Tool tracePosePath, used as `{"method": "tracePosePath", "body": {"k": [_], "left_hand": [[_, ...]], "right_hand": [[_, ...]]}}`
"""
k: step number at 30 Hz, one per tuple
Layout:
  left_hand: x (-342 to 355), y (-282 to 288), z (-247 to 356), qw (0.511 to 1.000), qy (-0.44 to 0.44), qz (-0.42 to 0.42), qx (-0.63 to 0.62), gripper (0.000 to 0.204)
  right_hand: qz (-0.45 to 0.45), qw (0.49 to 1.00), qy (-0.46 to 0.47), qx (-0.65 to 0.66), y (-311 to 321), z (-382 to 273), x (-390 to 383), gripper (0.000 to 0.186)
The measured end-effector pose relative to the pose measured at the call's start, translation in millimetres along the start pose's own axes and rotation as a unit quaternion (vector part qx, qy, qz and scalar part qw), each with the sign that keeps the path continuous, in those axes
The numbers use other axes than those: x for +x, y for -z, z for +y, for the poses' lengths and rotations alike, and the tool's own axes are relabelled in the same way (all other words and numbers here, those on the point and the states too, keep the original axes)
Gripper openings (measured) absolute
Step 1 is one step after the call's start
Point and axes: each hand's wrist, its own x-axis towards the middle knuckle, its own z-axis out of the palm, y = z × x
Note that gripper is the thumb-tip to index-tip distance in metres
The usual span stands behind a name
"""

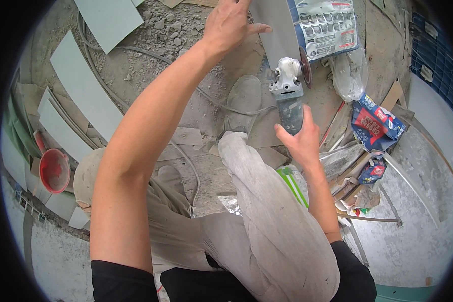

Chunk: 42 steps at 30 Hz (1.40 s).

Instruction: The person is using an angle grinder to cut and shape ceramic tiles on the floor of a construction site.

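My right hand [303,132] grips the body of an angle grinder [290,80], whose cable runs left across the floor. The grinder's disc [305,65] stands at the right edge of a long grey tile [272,32], beside a white and blue printed bag [324,27] lying by that edge. My left hand [226,25] holds the tile's left side near the top of the view, thumb stretched across it; its fingertips are partly cut off by the frame. My bent leg in light trousers is below the grinder.
Cut white tiles [85,90] and rubble [168,25] lie at the left, with a red dipper [54,170] and grey cable. At the right are plastic sheeting [350,75], blue-red bags [375,123], cardboard offcuts and a blue mesh panel [435,65]. A green-white package [292,183] lies by my knee.
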Motion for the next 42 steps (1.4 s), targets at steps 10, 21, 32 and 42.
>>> {"method": "tracePosePath", "body": {"k": [10, 21, 32, 42], "left_hand": [[0.5, 0.5, 2.0, 1.0, 0.016, -0.013, -0.003, 0.143], [-1.4, 4.3, 7.7, 1.0, 0.015, -0.005, -0.01, 0.141], [-0.9, 1.8, 6.0, 1.0, 0.018, -0.012, -0.003, 0.141], [0.1, -14.3, -23.0, 0.999, -0.021, 0.028, -0.007, 0.141]], "right_hand": [[0.001, 1.0, -0.01, 0.004, -1.3, 7.7, -5.5, 0.068], [0.004, 1.0, 0.002, 0.02, 0.8, -2.6, 3.1, 0.068], [0.005, 1.0, -0.006, 0.006, -0.2, 0.0, 0.2, 0.067], [0.002, 1.0, 0.0, 0.023, -1.1, -2.3, -1.9, 0.069]]}}
